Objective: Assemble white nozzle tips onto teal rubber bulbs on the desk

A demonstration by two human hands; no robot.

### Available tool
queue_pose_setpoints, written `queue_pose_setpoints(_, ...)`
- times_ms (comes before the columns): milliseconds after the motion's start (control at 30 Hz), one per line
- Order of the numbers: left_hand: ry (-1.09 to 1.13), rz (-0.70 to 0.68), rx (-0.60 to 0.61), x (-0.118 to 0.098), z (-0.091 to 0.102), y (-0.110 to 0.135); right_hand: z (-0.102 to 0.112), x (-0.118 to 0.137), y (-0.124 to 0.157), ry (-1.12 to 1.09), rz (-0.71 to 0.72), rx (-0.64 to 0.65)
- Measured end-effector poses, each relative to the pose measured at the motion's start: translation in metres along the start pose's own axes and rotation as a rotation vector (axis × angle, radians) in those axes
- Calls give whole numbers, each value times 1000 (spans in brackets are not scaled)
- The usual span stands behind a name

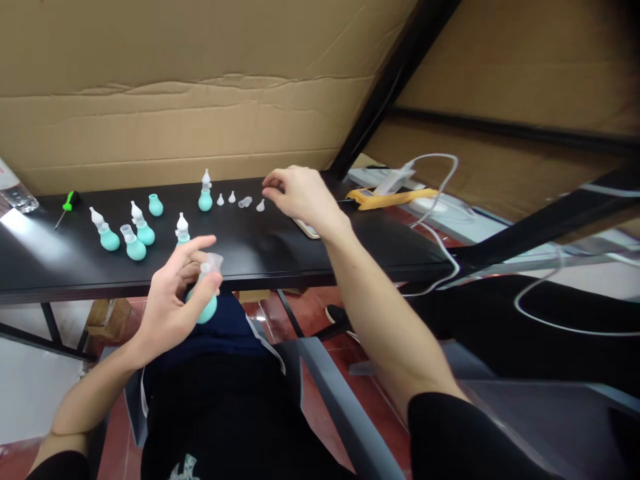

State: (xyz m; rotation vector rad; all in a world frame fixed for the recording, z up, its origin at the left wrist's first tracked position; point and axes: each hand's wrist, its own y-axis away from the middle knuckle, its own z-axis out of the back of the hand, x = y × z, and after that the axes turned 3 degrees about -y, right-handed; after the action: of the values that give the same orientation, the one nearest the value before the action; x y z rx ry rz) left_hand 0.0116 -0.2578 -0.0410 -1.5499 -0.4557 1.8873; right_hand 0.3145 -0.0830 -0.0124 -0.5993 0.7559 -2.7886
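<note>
My left hand (175,297) holds a nasal aspirator bulb (207,310), teal with a clear plastic collar on its neck, in front of the table edge. My right hand (300,193) hovers above the tabletop, fingers bent and thumb slightly apart, with nothing visible between them. Just below its fingertips lies a small white nozzle tip (261,206). To its left are a clear connector (245,202) and two more white tips (226,199). An assembled aspirator (205,197) stands beside these. Another assembled aspirator (183,230) is partly hidden behind my left hand.
On the black table (280,247), more aspirators (107,237) and a bare teal bulb (156,205) sit leftward. A green screwdriver (67,203) and a bottle (17,190) are farther left. A phone (306,229), yellow tool (375,199) and white cable (440,247) lie rightward.
</note>
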Motion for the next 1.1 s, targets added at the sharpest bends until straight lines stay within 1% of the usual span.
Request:
queue_pose_setpoints(67,-89,13,9,0,1,-2,-13,-4,-15,100,0,154)
queue_pose_setpoints(133,-168,0,7,0,2,-3,-25,-3,-20,163,-31,274)
queue_pose_setpoints(200,-229,-29,4,-2,3,-5,-29,-1,-17,174,-62,312)
queue_pose_setpoints(267,-277,-64,5,-4,5,-6,-24,2,-6,83,-66,258)
queue_pose_setpoints(300,-294,-81,11,-5,5,-7,-18,5,4,-23,-56,217)
queue_pose_setpoints(333,-307,-94,20,-5,5,-8,-10,10,15,-173,-41,168)
queue_pose_setpoints(367,-318,-104,27,-6,5,-8,0,17,29,-378,-19,123)
queue_pose_setpoints(433,-336,-119,30,-6,4,-9,20,38,62,-831,35,90)
queue_pose_setpoints(467,-346,-124,26,-6,4,-9,30,50,79,-997,55,83)
queue_pose_setpoints(500,-355,-129,22,-7,3,-9,37,64,95,-1099,70,88)
queue_pose_setpoints(533,-362,-137,19,-7,3,-9,42,76,109,-1144,76,104)
queue_pose_setpoints(600,-373,-153,26,-8,3,-8,46,95,129,-1178,93,109)
queue_pose_setpoints(667,-384,-173,49,-9,3,-7,44,103,140,-1192,86,78)
queue_pose_setpoints(767,-427,-242,88,-9,4,-5,38,104,144,-1216,26,51)
queue_pose_setpoints(900,-504,-412,80,-11,6,-3,40,107,145,-1355,-81,136)
queue_pose_setpoints(967,-555,-460,85,-12,7,-3,44,110,147,-1365,-83,159)
queue_pose_setpoints(1100,-688,-531,101,-11,12,-1,49,115,153,-1254,-30,140)
